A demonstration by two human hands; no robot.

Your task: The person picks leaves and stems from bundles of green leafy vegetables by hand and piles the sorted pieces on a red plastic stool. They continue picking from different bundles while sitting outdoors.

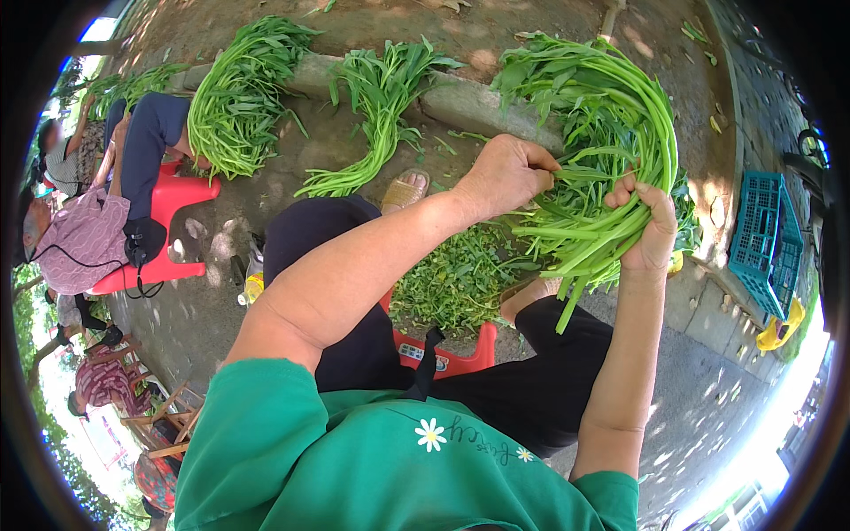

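My right hand is wrapped round the stems of a large bunch of water spinach, whose long stems arch up and over to the left. The cut ends point down below the fist. At the left side of that bunch, my left hand has thumb and fingers pinched together on a leaf. Under my hands, between my legs, lies a heap of loose picked leaves. A smaller bunch of water spinach lies ahead on the ground, with a bigger bunch to its left.
A low concrete kerb runs behind the bunches. I sit over a red plastic stool. Another person sits on a red stool at left. A teal plastic crate and a yellow bag stand at right.
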